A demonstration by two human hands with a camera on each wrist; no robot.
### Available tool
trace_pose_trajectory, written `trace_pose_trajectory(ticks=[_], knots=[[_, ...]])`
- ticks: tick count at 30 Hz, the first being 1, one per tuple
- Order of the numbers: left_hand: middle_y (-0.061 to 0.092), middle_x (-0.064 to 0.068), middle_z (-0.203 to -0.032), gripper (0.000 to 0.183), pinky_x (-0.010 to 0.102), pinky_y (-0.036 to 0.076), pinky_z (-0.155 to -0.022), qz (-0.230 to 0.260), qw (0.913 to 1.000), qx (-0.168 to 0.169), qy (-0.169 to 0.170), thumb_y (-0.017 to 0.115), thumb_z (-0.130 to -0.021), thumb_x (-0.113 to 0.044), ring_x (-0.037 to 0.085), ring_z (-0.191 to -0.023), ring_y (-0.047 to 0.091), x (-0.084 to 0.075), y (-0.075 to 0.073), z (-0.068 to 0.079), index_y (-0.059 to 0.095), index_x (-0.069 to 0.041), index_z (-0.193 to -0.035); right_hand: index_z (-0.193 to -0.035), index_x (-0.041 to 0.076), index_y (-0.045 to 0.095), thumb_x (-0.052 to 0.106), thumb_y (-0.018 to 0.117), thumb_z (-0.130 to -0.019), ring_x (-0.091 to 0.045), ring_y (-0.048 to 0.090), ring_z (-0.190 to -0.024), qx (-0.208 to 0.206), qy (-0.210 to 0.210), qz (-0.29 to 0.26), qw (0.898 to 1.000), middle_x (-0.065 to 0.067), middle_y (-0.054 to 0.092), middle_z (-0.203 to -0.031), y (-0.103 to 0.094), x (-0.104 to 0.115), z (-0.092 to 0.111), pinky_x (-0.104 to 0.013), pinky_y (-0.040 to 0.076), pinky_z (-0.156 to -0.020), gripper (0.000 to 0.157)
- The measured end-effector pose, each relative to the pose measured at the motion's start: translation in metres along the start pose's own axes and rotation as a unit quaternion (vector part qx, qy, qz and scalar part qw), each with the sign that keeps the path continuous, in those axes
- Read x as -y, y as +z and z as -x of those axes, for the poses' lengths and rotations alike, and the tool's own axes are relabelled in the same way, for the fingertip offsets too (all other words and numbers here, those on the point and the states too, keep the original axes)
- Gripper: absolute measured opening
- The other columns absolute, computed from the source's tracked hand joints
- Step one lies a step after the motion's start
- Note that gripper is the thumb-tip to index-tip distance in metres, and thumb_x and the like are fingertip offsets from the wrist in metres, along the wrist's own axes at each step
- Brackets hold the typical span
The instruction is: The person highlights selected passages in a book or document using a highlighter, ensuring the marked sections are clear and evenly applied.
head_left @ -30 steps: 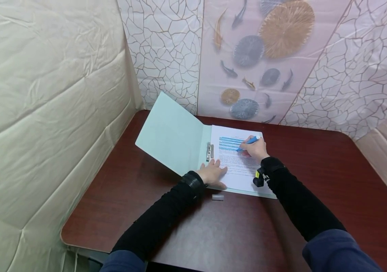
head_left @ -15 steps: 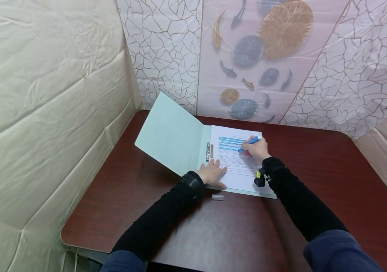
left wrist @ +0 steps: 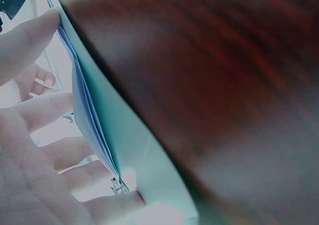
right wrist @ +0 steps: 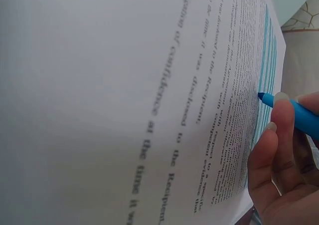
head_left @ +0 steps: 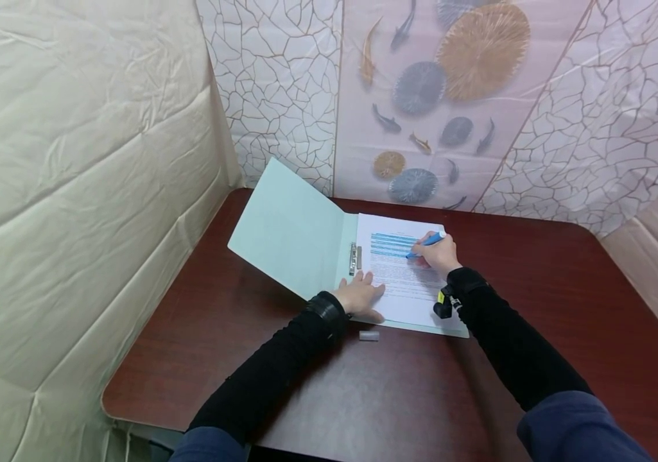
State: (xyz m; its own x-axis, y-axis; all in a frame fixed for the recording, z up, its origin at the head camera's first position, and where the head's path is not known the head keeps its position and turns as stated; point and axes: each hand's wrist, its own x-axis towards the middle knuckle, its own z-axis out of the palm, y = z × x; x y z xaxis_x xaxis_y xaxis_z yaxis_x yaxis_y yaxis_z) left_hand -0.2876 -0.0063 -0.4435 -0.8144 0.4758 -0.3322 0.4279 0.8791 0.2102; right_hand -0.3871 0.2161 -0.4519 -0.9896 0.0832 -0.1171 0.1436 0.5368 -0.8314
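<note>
A pale green folder [head_left: 291, 228] lies open on the table, its cover raised at the left. Printed sheets [head_left: 404, 301] fill its right side, several upper lines striped in blue. My right hand [head_left: 437, 253] pinches a blue highlighter [head_left: 434, 238], its tip down at the text just below the stripes. In the right wrist view the highlighter [right wrist: 304, 119] shows between thumb and fingers, dark tip at the paper. With fingers spread, my left hand [head_left: 359, 297] rests on the lower left of the sheets. The left wrist view shows its fingers across the folder's edge [left wrist: 134, 135].
A small grey cap-like cylinder [head_left: 369, 335] lies on the brown table [head_left: 421, 391] in front of the folder. A metal clip [head_left: 354, 258] sits at the folder's spine. Patterned cloth [head_left: 282, 83] hangs behind the table, and a cream cloth [head_left: 86, 192] at the left.
My right hand and the highlighter have shifted slightly to the right along the line. The left hand stays in place on the sheets.
</note>
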Motion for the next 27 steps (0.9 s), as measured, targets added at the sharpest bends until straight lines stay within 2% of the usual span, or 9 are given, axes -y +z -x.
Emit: trace_pose_trajectory(ticks=[11, 19, 27], knots=[[0.014, 0.013, -0.163, 0.076, 0.054, 0.021, -0.118, 0.007, 0.9999, -0.001, 0.008, 0.063, -0.089, -0.047, 0.031, -0.151, 0.011, 0.0005, -0.0026, 0.0036, 0.031, -0.022, -0.152, -0.103, 0.003, 0.057, 0.017, 0.063, -0.09, -0.017, 0.069, -0.066, 0.012, -0.038, 0.007, 0.999, -0.019, 0.068, -0.092, -0.0017, -0.0034, 0.0032, -0.03, 0.057, -0.064, 0.02], [0.014, 0.013, -0.163, 0.076, 0.054, 0.021, -0.118, 0.007, 1.0, -0.001, 0.007, 0.063, -0.089, -0.048, 0.031, -0.151, 0.01, 0.0011, -0.0022, 0.0026, 0.03, -0.022, -0.153, -0.099, 0.004, 0.058, 0.017, 0.063, -0.089, -0.019, 0.068, -0.064, 0.003, -0.042, 0.016, 0.999, -0.02, 0.07, -0.086, -0.0032, -0.0044, 0.0037, -0.032, 0.057, -0.061, 0.017], [0.013, 0.013, -0.163, 0.076, 0.055, 0.021, -0.118, 0.009, 0.9999, 0.001, 0.009, 0.063, -0.089, -0.048, 0.031, -0.151, 0.01, 0.001, -0.0021, 0.0034, 0.03, -0.022, -0.153, -0.099, 0.004, 0.059, 0.02, 0.064, -0.089, -0.019, 0.069, -0.064, 0.0, -0.039, 0.025, 0.999, -0.019, 0.07, -0.085, -0.0059, -0.0076, 0.0027, -0.027, 0.054, -0.056, 0.02]])
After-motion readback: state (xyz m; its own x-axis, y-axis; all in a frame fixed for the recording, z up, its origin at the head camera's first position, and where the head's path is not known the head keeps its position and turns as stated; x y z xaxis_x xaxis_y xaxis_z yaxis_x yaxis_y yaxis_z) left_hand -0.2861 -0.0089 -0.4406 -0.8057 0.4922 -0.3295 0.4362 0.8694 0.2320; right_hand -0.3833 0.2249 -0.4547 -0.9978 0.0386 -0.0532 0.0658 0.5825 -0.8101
